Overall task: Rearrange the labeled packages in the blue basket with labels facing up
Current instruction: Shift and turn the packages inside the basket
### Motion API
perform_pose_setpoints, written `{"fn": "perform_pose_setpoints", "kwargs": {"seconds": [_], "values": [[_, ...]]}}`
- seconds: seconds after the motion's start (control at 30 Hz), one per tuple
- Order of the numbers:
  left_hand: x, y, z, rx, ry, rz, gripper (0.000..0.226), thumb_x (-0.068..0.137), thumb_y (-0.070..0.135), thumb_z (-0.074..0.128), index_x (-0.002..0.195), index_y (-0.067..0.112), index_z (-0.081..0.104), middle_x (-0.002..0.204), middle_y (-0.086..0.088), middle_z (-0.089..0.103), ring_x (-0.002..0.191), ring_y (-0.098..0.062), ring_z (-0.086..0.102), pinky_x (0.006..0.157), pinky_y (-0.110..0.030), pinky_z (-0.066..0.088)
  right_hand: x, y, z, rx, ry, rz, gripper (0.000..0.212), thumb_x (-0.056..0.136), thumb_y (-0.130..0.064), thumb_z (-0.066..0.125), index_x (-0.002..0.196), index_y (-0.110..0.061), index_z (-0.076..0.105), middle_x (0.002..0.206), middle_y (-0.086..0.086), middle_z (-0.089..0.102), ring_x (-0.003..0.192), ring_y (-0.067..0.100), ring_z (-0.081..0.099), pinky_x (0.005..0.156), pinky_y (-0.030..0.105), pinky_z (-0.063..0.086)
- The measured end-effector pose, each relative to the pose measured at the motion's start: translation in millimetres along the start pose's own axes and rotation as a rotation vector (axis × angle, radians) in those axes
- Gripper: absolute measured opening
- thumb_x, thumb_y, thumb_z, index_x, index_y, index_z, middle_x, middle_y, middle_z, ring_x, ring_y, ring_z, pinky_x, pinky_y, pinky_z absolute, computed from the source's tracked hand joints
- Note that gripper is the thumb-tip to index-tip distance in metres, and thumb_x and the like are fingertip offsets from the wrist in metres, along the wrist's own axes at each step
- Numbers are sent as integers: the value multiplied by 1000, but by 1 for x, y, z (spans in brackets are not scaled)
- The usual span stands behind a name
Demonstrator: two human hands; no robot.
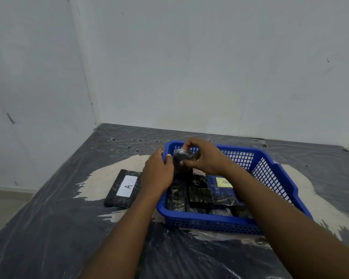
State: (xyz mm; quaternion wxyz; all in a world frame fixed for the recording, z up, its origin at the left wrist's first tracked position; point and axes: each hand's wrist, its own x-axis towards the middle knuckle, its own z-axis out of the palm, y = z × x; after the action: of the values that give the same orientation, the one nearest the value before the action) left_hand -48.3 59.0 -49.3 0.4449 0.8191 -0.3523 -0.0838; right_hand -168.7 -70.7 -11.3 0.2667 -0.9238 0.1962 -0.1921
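Tabletop below, my left hand and right hand pinch the package, probably light and slick, edgewise at the basket's eleven o'clock.

basket blue mesh; packages black, glossy; one label white, another yellow; tabletop dark plastic, beige patches.

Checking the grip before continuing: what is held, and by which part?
One black wrapped package, over the blue basket: the right hand pinches its top end, the left hand holds its left side.
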Motion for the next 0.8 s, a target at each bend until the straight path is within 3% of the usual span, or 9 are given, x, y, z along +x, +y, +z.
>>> {"fn": "perform_pose_setpoints", "kwargs": {"seconds": [0.1,0.23,0.3,0.37,0.43,0.53,0.6,0.67,0.8], "values": [[-1,4,-4,117,101,88,53,100,50,36,142,21,49,143,-4,50,131,-27,44,103,-49,38,-28,-6,-8,-29,110,-168,36,77,-20,80,100,-32,55,99,-25,57,74,10,60,62,23,52],[-3,13,-13,46,216,243,37,99,46,44,100,24,74,97,6,73,88,-19,64,89,-43,49,-56,-9,-10,-278,175,-439,26,80,-24,72,100,-24,55,109,-11,52,85,8,54,68,20,47],[-2,20,-18,-77,160,241,35,98,47,48,95,26,76,85,9,73,74,-12,65,74,-33,54,-62,-8,-7,-374,206,-517,22,80,-23,68,97,-20,55,108,-4,53,87,11,52,68,24,47],[1,27,-26,-112,58,206,33,96,50,52,106,28,75,87,13,72,81,-7,67,63,-18,46,-64,-6,-5,-430,228,-552,23,79,-20,69,97,-19,54,106,0,54,89,16,52,67,29,49],[4,33,-32,-52,-39,180,39,92,53,56,118,28,70,89,15,67,91,-9,65,67,-17,41,-64,-6,-3,-472,253,-565,27,78,-16,75,96,-17,55,103,2,56,88,20,51,66,32,48],[8,44,-36,62,-178,176,60,86,65,57,130,25,64,114,2,71,103,-16,65,80,-27,43,-63,-9,-1,-526,261,-595,33,74,-14,86,96,-13,61,99,5,59,85,21,47,66,30,45],[11,56,-36,159,-256,189,57,82,69,58,114,24,70,109,-5,72,97,-20,68,76,-32,47,-64,-14,0,-554,262,-621,34,72,-14,87,97,-11,62,101,8,63,89,22,49,69,31,48],[17,68,-34,253,-313,191,45,82,66,60,89,22,65,87,-9,68,76,-21,63,69,-34,47,-67,-18,0,-580,259,-620,36,70,-13,87,98,-9,64,105,11,66,95,25,54,73,33,53],[28,76,-30,295,-327,176,36,83,52,66,78,16,63,75,-10,61,66,-19,52,62,-31,43,-68,-23,-5,-486,140,-476,40,77,-12,83,112,-11,64,121,8,62,100,27,57,75,40,57]]}}
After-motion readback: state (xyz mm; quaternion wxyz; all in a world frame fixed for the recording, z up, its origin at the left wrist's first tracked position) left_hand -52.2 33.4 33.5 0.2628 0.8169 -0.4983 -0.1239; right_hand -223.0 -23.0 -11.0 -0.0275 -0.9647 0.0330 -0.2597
